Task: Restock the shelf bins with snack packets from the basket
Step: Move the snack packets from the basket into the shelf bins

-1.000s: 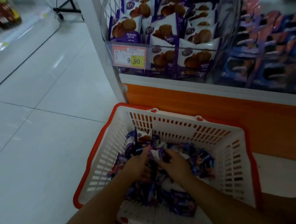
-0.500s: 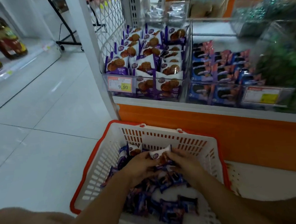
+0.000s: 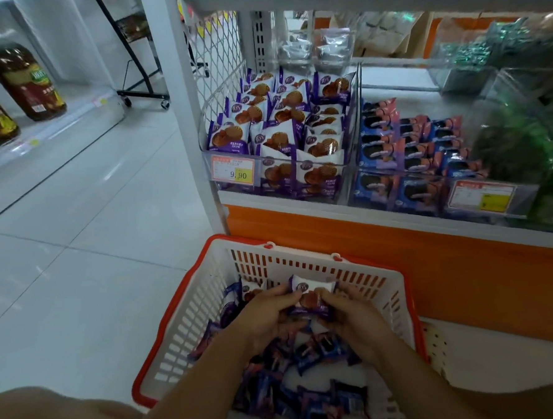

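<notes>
Orange panelling fronts the foot of the shelf (image 3: 451,283), the biggest thing in view, which fills the far right of the scene. Near it on the floor (image 3: 77,254) stands the basket (image 3: 185,325), white slatted plastic with a red rim. It sits close against the shelf's base, presumably so each lift to the bins is short.

On the lowest shelf level two clear bins sit side by side. The left bin (image 3: 319,182) holds purple-and-white waffle packets stood upright in rows, faces forward, and looks close to full. The right bin (image 3: 413,197) holds blue packets.

In the basket's bottom lies a loose heap of dark blue packets (image 3: 312,398), mostly towards the near side, so much of the job seems yet to do.

Both hands are inside the basket near its far wall. The left hand (image 3: 269,320) and the right hand (image 3: 353,318) have their fingers curled. Each pinches one side of a single purple-and-white packet (image 3: 311,293), held face up just above the heap. Gripping it by both edges probably keeps it flat and shows the label, so it can be matched to the left bin.

Smallest, a price tag (image 3: 233,173) reading 9.90 is fixed to that bin's front at its left end.
</notes>
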Motion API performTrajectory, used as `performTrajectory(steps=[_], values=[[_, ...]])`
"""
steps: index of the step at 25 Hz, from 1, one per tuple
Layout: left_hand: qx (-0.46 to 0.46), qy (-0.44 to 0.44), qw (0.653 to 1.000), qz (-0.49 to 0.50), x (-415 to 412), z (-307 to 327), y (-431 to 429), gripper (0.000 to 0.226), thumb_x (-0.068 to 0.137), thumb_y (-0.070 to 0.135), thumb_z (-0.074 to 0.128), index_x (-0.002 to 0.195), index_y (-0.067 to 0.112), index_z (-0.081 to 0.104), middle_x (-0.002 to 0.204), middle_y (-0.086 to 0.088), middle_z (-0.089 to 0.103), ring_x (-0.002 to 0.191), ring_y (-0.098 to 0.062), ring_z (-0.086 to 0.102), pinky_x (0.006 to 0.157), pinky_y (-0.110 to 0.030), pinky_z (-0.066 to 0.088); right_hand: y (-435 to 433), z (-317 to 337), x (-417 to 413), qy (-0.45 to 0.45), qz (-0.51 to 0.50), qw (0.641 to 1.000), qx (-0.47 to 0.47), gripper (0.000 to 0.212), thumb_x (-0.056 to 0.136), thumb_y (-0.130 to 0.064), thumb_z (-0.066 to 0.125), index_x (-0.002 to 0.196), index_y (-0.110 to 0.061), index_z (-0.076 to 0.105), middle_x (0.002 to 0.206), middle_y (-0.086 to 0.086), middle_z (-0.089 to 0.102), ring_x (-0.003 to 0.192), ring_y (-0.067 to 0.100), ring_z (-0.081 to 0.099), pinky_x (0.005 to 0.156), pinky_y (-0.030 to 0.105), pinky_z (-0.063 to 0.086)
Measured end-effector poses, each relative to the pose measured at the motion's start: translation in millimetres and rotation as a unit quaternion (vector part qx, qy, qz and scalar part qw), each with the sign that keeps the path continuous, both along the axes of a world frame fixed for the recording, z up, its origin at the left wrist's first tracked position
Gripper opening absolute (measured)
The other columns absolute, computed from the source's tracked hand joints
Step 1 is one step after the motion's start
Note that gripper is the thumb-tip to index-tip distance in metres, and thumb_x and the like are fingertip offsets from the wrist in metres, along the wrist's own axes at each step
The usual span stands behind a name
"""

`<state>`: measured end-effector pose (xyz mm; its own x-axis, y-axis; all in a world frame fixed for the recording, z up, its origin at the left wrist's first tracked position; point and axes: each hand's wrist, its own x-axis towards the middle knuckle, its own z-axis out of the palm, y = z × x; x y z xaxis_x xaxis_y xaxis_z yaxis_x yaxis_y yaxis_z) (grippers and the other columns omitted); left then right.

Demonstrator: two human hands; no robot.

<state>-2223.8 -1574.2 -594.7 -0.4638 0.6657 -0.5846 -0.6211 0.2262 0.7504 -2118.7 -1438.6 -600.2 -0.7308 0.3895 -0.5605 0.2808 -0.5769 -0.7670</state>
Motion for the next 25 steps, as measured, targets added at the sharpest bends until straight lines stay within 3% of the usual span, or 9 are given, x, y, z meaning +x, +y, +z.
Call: performTrajectory(steps=[4,8,11,12,14,16,17,21,25], values=[[-0.012,0.175,0.981,-0.085,-20.2,56.0,10.0,0.016,0.093,0.026,0.064,0.107,0.028,0.072,0.102,0.005,0.075,0.096,-0.012,0.071,0.089,-0.035,0.057,3.4,50.2,-8.9,0.006,0.052,0.974,0.219,0.028,0.093,-0.024,0.063,0.111,-0.045,0.058,0.116,-0.008,0.06,0.097,0.01,0.063,0.077,0.028,0.054],[0.0,0.385,0.91,-0.152,-58.2,142.0,24.3,0.019,0.092,0.032,0.064,0.109,0.038,0.067,0.104,0.014,0.072,0.096,-0.003,0.068,0.092,-0.031,0.055,15.4,131.3,-27.5,0.055,0.087,0.896,0.432,0.024,0.092,-0.023,0.062,0.098,-0.046,0.06,0.099,-0.02,0.063,0.086,-0.008,0.059,0.067,0.008,0.049],[0.022,0.53,0.843,-0.091,-86.1,185.1,42.9,0.035,0.094,0.035,0.06,0.129,0.035,0.058,0.121,0.019,0.064,0.107,0.003,0.06,0.098,-0.029,0.05,40.2,191.4,-53.4,0.092,0.058,0.835,0.54,0.027,0.091,-0.024,0.062,0.098,-0.05,0.057,0.094,-0.024,0.06,0.084,-0.007,0.059,0.062,0.006,0.048],[0.012,0.587,0.807,-0.067,-97.7,191.8,48.4,0.039,0.096,0.035,0.056,0.135,0.034,0.053,0.13,0.017,0.059,0.114,0.001,0.056,0.103,-0.029,0.045,53.8,206.4,-67.4,0.102,0.033,0.815,0.57,0.027,0.091,-0.024,0.062,0.103,-0.047,0.057,0.097,-0.023,0.059,0.083,-0.004,0.059,0.061,0.007,0.048],[-0.053,0.716,0.694,-0.062,-125.2,192.1,59.7,0.045,0.101,0.033,0.047,0.145,0.031,0.042,0.148,0.009,0.043,0.132,-0.007,0.042,0.11,-0.026,0.03,85.9,229.1,-101.8,0.102,-0.018,0.771,0.628,0.031,0.092,-0.023,0.063,0.118,-0.037,0.056,0.103,-0.017,0.057,0.088,0.0,0.056,0.066,0.004,0.041],[-0.133,0.786,0.594,-0.113,-151.1,182.2,69.6,0.051,0.103,0.034,0.04,0.152,0.027,0.029,0.159,0.005,0.024,0.144,-0.012,0.024,0.115,-0.024,0.016,117.2,243.0,-139.0,0.063,-0.027,0.724,0.687,0.036,0.093,-0.023,0.062,0.128,-0.027,0.055,0.113,-0.006,0.056,0.096,0.011,0.055,0.077,0.014,0.04],[-0.164,0.796,0.566,-0.14,-161.9,176.6,74.8,0.054,0.103,0.035,0.037,0.154,0.025,0.023,0.162,0.004,0.016,0.147,-0.013,0.016,0.117,-0.025,0.01,129.9,246.8,-156.9,0.033,-0.014,0.693,0.72,0.036,0.094,-0.022,0.061,0.13,-0.023,0.055,0.121,0.0,0.056,0.101,0.016,0.055,0.082,0.018,0.039],[-0.178,0.786,0.561,-0.188,-183.4,171.1,95.6,0.055,0.105,0.036,0.029,0.156,0.026,0.009,0.163,0.008,-0.003,0.15,-0.012,-0.003,0.122,-0.039,0.0,167.7,242.6,-218.4,-0.108,0.083,0.593,0.794,0.036,0.094,-0.021,0.059,0.129,-0.018,0.056,0.139,0.012,0.042,0.114,0.025,0.055,0.09,0.023,0.039],[-0.215,0.772,0.556,-0.221,-190.9,172.2,107.0,0.054,0.105,0.036,0.024,0.156,0.027,0.008,0.163,0.009,-0.004,0.149,-0.012,-0.004,0.12,-0.042,-0.005,182.4,229.6,-246.2,-0.197,0.183,0.528,0.805,0.039,0.093,-0.026,0.058,0.131,-0.021,0.055,0.136,0.011,0.049,0.123,0.029,0.046,0.099,0.033,0.041]])
